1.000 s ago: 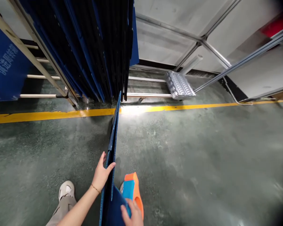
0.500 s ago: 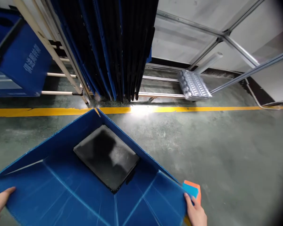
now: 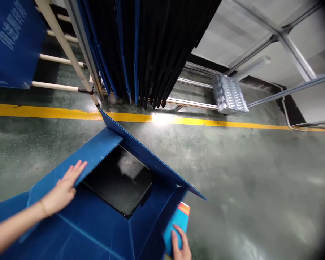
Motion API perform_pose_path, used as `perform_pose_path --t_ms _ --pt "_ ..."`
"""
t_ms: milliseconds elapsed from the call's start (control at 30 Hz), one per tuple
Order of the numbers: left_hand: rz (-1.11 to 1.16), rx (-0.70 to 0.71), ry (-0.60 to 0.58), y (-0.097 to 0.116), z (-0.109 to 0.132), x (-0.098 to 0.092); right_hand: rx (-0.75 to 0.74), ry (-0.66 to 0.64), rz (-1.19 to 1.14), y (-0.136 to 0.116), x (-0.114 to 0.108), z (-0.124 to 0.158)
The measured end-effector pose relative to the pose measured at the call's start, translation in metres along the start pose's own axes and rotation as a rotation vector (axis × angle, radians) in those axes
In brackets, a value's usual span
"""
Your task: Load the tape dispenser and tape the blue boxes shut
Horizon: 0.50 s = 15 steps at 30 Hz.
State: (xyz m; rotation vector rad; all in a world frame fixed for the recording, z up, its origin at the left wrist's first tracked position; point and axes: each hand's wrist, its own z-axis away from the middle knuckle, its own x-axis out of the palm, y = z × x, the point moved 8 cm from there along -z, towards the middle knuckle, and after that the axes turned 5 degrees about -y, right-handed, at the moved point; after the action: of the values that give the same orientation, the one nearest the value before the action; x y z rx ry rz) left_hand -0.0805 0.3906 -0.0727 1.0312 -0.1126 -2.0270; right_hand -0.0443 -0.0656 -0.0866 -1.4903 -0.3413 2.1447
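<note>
The left hand (image 3: 63,187) lay flat and fully open, fingers spread, palm pressed on a flap (image 3: 78,162) of the blue box (image 3: 97,231); it gripped nothing. The right hand (image 3: 180,247), low at the frame's edge, had its fingers laid over the near corner of the box together with an orange-and-blue tool (image 3: 178,222). Whether it truly clasped the tool, I could not tell.

Between the hands the box stood half opened on the floor (image 3: 246,180), a black panel (image 3: 119,180) showing at its bottom. Beyond the left fingertips the far wall (image 3: 151,159) leaned outward. Past that ran a yellow line (image 3: 43,112), then a rack (image 3: 141,47) of upright blue and black sheets.

The risk, as I judged it: the flap was only pressed, not held, so the springy sheet could flick back up if the palm slid. The thin right-hand purchase might also let the corner fold in.
</note>
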Motion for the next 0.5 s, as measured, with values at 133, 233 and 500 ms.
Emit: perform_pose_path --t_ms 133,233,500 --pt "-0.061 -0.158 0.199 0.021 -0.007 0.09 -0.36 -0.14 0.112 -0.068 0.088 -0.002" --pt "-0.105 -0.132 0.156 0.019 -0.035 0.134 -0.62 -0.253 0.23 -0.115 0.131 0.002" --pt "-0.181 0.145 -0.141 -0.004 0.02 0.107 -1.163 -0.593 0.351 -0.189 0.212 -0.002"
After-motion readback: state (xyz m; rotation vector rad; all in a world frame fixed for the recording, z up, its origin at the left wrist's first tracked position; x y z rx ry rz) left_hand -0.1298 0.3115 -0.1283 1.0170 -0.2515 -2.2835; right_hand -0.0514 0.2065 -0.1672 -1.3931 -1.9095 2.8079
